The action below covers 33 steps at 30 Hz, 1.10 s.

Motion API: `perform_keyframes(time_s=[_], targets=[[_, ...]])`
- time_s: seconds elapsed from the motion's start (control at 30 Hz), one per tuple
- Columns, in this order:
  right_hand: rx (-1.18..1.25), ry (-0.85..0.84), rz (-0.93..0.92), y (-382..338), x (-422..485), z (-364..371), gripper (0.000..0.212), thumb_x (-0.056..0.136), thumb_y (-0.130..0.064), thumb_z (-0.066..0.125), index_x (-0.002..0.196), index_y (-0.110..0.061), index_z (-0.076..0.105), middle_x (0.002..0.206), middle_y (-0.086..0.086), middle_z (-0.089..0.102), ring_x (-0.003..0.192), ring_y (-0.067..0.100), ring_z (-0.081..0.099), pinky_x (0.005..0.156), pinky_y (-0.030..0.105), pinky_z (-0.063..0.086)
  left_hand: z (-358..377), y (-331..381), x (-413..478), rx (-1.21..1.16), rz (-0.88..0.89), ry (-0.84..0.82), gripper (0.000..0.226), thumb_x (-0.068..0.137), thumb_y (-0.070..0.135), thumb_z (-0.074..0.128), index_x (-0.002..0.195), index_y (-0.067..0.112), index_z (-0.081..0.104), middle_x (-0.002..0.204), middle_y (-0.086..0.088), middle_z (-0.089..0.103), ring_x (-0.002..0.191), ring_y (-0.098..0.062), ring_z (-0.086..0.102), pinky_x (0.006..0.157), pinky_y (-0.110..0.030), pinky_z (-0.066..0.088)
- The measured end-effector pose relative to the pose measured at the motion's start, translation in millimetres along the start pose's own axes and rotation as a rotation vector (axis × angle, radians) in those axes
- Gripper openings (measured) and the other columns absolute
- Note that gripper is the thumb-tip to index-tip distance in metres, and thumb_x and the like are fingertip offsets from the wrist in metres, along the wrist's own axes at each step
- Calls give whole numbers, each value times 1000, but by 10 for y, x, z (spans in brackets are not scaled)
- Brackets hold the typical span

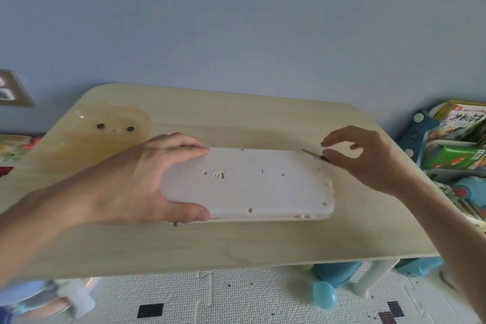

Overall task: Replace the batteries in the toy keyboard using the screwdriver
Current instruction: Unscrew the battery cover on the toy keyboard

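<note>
The white toy keyboard (263, 187) lies face down in the middle of the light wooden table (236, 242), its battery cover with a screw hole left of centre. My left hand (147, 179) grips the keyboard's left end, fingers over the far edge and thumb on the near edge. Past the keyboard's far right corner lies the screwdriver (314, 154), thin shaft and dark handle end. My right hand (368, 158) hovers just over it with fingers spread and curled, holding nothing.
A translucent yellowish bear-shaped mat (105, 139) lies at the table's back left. Shelves with boxes and books (452, 150) stand to the right. Blue toys (331, 284) sit on the patterned floor mat under the table's front edge.
</note>
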State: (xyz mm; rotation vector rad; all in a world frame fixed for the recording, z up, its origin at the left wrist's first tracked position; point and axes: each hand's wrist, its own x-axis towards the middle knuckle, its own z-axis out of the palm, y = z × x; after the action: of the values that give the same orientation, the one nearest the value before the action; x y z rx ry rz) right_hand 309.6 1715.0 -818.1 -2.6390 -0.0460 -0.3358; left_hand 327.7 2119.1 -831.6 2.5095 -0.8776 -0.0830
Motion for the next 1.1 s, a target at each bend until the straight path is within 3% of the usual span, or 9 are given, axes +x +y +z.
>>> perform_keyframes(time_s=[0.1, 0.2, 0.3, 0.37, 0.53, 0.7, 0.9, 1.1], targets=[[38, -47, -237, -490, 20, -10, 12, 90, -26, 79, 101, -29, 81, 114, -16, 74, 104, -14, 62, 92, 10, 48, -13, 12, 5, 10, -5, -9, 116, 56, 99, 64, 156, 43, 44, 153, 44, 29, 142, 22, 27, 110, 1, 18], [71, -191, -465, -958, -2, 120, 14, 92, -32, 75, 103, -29, 82, 120, -11, 73, 115, 1, 66, 99, 29, 54, -27, 20, 10, 18, -12, -15, 117, 56, 99, 63, 156, 42, 44, 155, 44, 28, 143, 21, 26, 110, 1, 17], [68, -297, -569, -1187, -5, 321, 16, 94, -35, 73, 107, -29, 81, 126, -8, 72, 122, 9, 63, 103, 35, 53, -40, 39, 5, 11, -32, -27, 118, 54, 101, 62, 156, 44, 42, 156, 46, 25, 145, 19, 27, 116, -11, 24], [79, -334, -591, -1226, 12, 432, 15, 95, -34, 75, 108, -29, 81, 128, -7, 71, 122, 11, 62, 103, 35, 51, -43, 48, 1, 6, -42, -33, 118, 54, 100, 63, 157, 46, 41, 158, 45, 23, 146, 18, 25, 119, -14, 25], [72, -373, -595, -1224, 36, 537, 16, 94, -33, 75, 109, -30, 80, 128, -6, 70, 120, 12, 62, 105, 31, 48, -48, 69, -1, -5, -46, -47, 117, 57, 95, 67, 158, 46, 37, 159, 45, 20, 142, 23, 22, 107, -2, 20], [14, -409, -574, -1291, 36, 561, 18, 93, -44, 63, 109, -40, 71, 128, -15, 61, 118, 11, 59, 105, 42, 46, -49, 61, 8, -16, -31, -47, 117, 56, 96, 66, 158, 44, 39, 157, 46, 22, 138, 26, 24, 102, 7, 17], [-47, -446, -592, -1391, 55, 610, 16, 89, -42, 56, 103, -39, 62, 119, -12, 50, 110, 16, 49, 102, 46, 43, -56, 77, 15, 2, -4, -56, 110, 58, 95, 66, 154, 46, 45, 155, 43, 28, 141, 16, 35, 115, -17, 34], [7, -437, -612, -1417, 51, 666, 10, 91, -30, 60, 100, -30, 64, 117, -8, 49, 110, 15, 43, 99, 46, 41, -73, 102, 10, -11, 34, -43, 90, 60, 89, 71, 140, 51, 54, 146, 40, 38, 135, 10, 46, 111, -28, 44]])
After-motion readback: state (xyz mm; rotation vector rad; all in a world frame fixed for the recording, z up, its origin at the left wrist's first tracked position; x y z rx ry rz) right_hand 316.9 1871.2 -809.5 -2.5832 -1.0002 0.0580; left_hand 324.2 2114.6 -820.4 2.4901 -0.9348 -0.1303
